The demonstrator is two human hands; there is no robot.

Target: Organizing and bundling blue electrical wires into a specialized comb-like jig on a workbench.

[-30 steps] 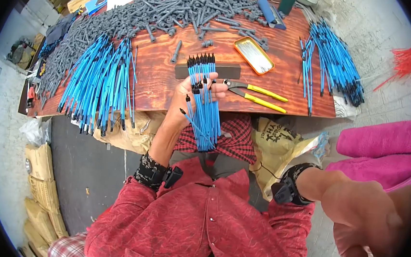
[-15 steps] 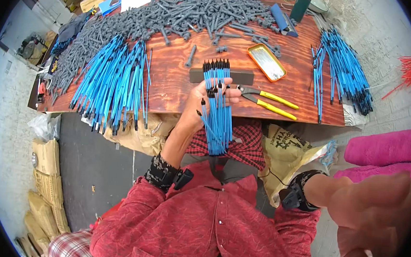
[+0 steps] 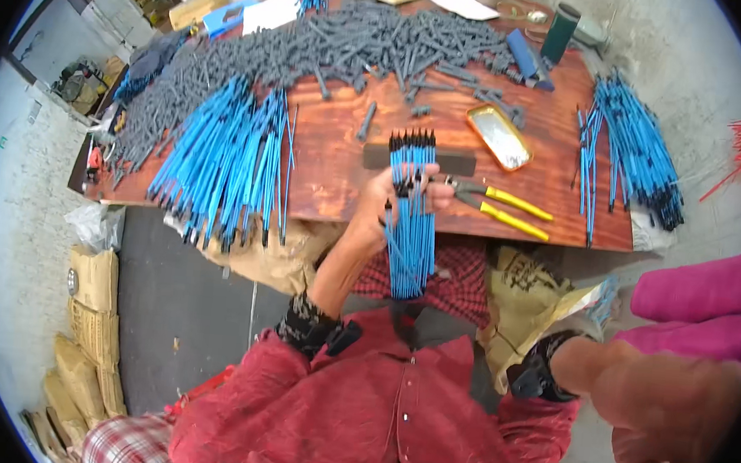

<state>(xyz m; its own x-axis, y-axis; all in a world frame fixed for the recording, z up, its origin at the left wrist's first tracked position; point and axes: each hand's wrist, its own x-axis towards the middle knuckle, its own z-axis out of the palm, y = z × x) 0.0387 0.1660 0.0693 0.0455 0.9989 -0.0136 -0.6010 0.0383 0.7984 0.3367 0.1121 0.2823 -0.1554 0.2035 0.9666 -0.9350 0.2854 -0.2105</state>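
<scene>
My left hand [image 3: 378, 199] is closed round a bundle of thin blue rods [image 3: 413, 244] with black tips, held just over the table's front edge. The black tips point away from me. Beyond them lies a dark flat bar [image 3: 457, 163], partly covered by the bundle. Close to the left fingertips are pliers with yellow handles [image 3: 516, 210]. My right hand [image 3: 670, 412] is raised at the lower right, large and blurred, away from the table. Its fingers run into the dark rim, and whether they hold anything is unclear.
Grey plastic screw-like parts [image 3: 359, 43] cover the table's far side. More blue rods lie at the left [image 3: 219, 159] and right [image 3: 638, 148]. An open tin [image 3: 500, 137] holds small pale pieces. A dark green cylinder [image 3: 560, 33] stands at the back. Pink cloth [image 3: 697, 288] is at the right.
The whole view has shifted, so the table and bundle sit slightly lower and further right in it. The left hand keeps its hold; the right hand stays raised, its fingers somewhat lower.
</scene>
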